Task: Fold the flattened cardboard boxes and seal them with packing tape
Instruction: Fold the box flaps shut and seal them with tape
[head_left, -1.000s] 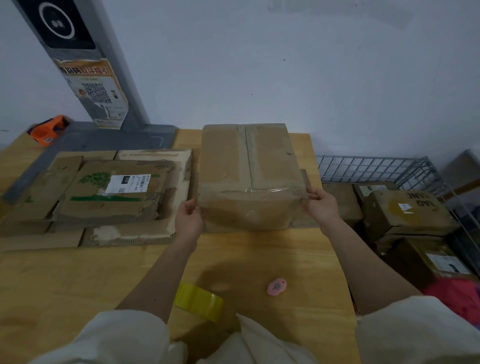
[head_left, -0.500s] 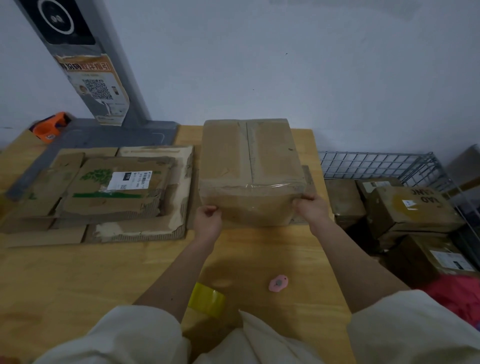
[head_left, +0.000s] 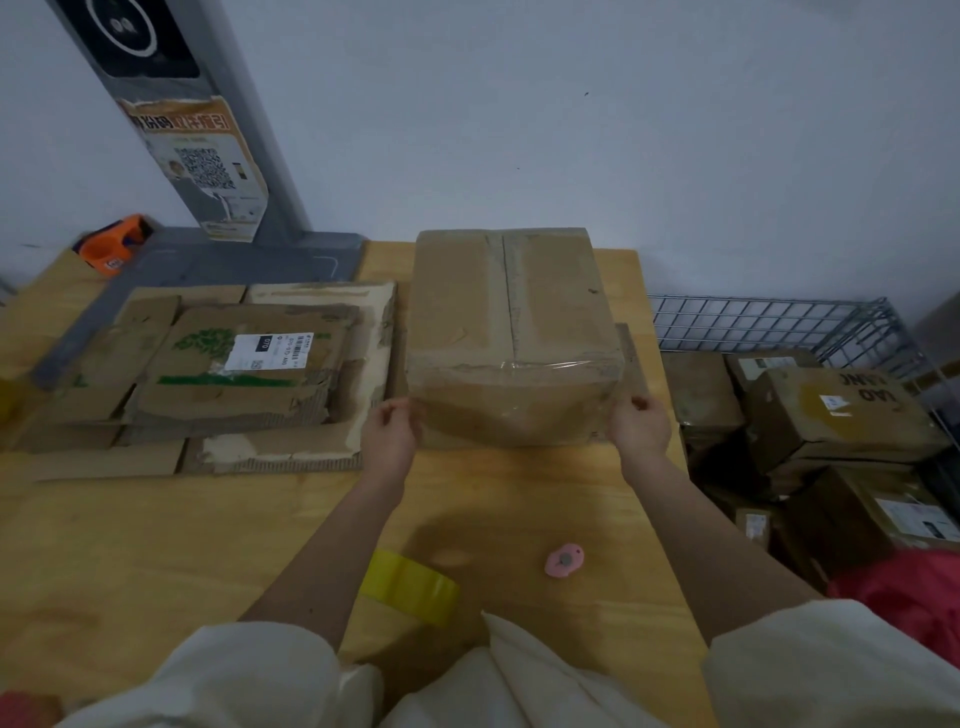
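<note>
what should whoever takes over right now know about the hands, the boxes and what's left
Left hand and right hand each grip a near corner of the folded box on the wooden table.
Done: box folded, clear tape across its near edge.
Yellow tape roll and pink cutter lie near the person.
Left: the flattened cardboard boxes stacked left of it; sealed ones sit in the wire basket.

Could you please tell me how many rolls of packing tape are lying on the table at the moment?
1: a yellow tape roll lies on the table's near edge, partly behind the left forearm. Others may be hidden.
</note>
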